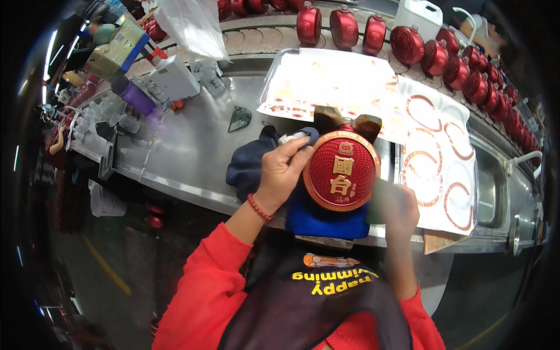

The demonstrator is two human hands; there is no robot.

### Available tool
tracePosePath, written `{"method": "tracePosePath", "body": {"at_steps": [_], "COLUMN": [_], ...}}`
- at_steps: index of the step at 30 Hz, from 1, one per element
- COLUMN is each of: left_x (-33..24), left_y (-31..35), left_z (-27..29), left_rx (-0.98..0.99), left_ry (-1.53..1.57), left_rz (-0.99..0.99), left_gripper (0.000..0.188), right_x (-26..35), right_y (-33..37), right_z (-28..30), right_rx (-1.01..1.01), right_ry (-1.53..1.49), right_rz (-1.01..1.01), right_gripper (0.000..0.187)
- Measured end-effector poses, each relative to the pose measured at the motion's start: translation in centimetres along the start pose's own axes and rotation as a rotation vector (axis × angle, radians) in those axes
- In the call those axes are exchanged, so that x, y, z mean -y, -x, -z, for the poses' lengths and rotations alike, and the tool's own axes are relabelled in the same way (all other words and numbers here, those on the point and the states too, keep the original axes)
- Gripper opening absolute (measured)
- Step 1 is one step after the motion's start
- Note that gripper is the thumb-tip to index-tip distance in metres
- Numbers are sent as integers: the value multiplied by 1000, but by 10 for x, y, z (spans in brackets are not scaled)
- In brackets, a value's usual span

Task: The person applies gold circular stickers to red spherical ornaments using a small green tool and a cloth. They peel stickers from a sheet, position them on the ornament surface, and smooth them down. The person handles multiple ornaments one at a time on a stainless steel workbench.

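A round, flat red bottle (340,192) with raised gold characters and a gold-orange rim lies face up in front of me. Its neck points away, between two dark brown blocks (368,126). Beneath its near edge is a blue cloth pad (326,223). My left hand (281,169), a red bead bracelet at its wrist, is at the bottle's left edge, fingers pinched on a dark blue cloth (249,163) with a whitish patch. On the right side, my right hand (403,214) is blurred by motion, closed on a dark green flat piece (384,201) beside the rim.
White sheets (338,76) with orange-gold ring strips (424,114) lie on a tray behind and right. Red bottles (344,28) line a curved conveyor at the back. A green flat piece (239,118), a white box (174,77) and a purple bottle (133,94) stand or lie leftward; a sink (493,195) is right.
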State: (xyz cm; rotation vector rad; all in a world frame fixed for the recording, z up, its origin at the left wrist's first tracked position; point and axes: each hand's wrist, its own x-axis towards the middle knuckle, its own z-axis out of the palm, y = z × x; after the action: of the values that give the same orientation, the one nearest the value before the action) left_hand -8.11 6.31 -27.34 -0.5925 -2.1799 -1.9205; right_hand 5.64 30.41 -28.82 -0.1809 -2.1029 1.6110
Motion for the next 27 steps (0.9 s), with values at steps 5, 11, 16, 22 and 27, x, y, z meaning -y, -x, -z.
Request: {"method": "tracePosePath", "body": {"at_steps": [5, 11, 16, 22, 27], "left_x": [1, -24, -43, -79, -86], "left_y": [50, 102, 102, 47, -23], "left_z": [15, -3, -33, -59, -74], "left_rx": [-54, 118, 227, 421, 519], "left_ry": [-307, -610, -744, -910, -928], "left_rz": [-174, -445, -588, -748, -713], "left_gripper": [20, 36, 42, 27, 17], "right_x": [-7, -12, -17, -24, -22], "right_y": [-4, -5, -1, 3, -1], "right_z": [0, -5, -1, 12, 20], "right_rx": [-18, -26, -47, -91, -112], "right_ry": [28, -22, -73, -139, -163], "right_rz": [16, 16, 24, -117, -143], "right_gripper": [29, 29, 29, 28, 25]}}
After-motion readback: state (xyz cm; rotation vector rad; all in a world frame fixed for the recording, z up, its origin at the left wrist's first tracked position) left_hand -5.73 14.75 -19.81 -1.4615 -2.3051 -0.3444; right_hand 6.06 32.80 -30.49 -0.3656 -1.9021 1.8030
